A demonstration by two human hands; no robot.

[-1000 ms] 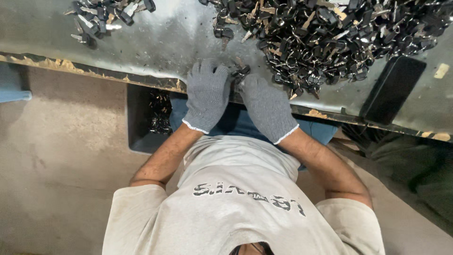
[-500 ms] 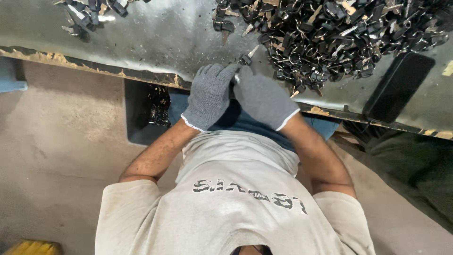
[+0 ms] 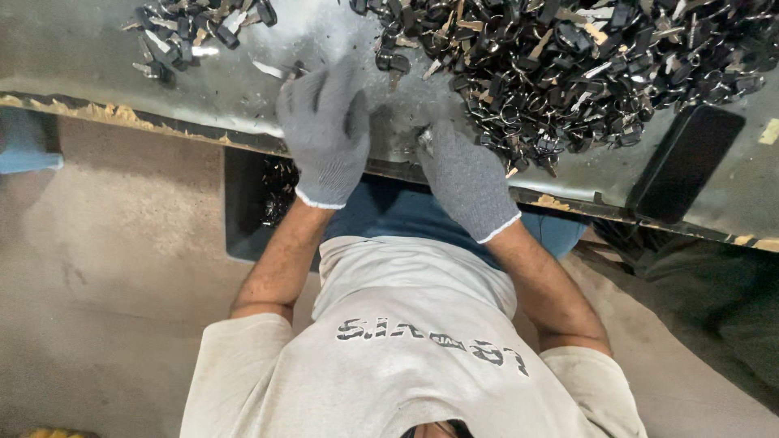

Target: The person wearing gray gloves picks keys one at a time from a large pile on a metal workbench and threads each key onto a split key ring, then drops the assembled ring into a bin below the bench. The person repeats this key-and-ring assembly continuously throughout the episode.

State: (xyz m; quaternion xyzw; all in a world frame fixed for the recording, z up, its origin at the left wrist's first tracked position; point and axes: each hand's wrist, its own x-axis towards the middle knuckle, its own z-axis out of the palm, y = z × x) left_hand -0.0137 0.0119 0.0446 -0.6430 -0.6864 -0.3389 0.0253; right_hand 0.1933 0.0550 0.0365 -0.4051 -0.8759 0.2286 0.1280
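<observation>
Two gloved hands were at the near edge of the bench (image 3: 203,89). The left hand (image 3: 324,134) hung over the metal with its fingers spread wide and held nothing I could see. The right hand (image 3: 466,182) was curled by the big pile of dark keys (image 3: 568,65) — a small shiny bit showed at its fingertips, but I could not tell if it gripped it. A small pile (image 3: 191,28) lay far off to the left. A black bin (image 3: 243,203) sat under the edge. It looked like sorting — the next move would need one key picked out alone.
</observation>
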